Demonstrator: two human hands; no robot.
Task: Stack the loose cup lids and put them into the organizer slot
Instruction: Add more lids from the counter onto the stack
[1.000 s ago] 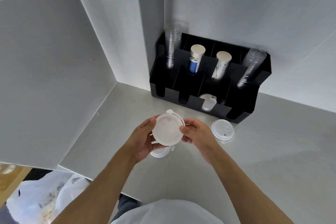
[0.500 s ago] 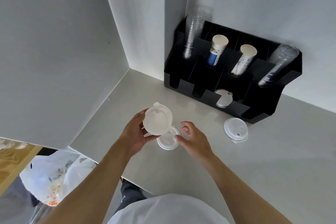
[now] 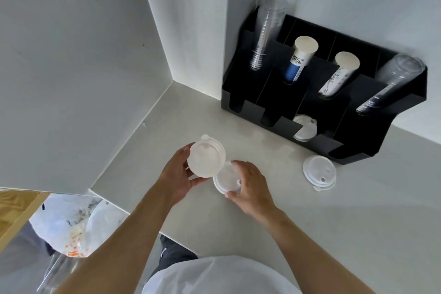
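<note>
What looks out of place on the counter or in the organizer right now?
Loose lids lie on the counter in front of the black organizer, outside any slot. The right hand is on another lid; the left hand holds a lid stack. No spills or damage visible.

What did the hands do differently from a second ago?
The right hand let go of the lid stack it was sharing and dropped to the lids on the counter, closing its fingers around them. The left hand now holds the stack alone. The lids near the organizer, the organizer and its cups stayed put.
</note>
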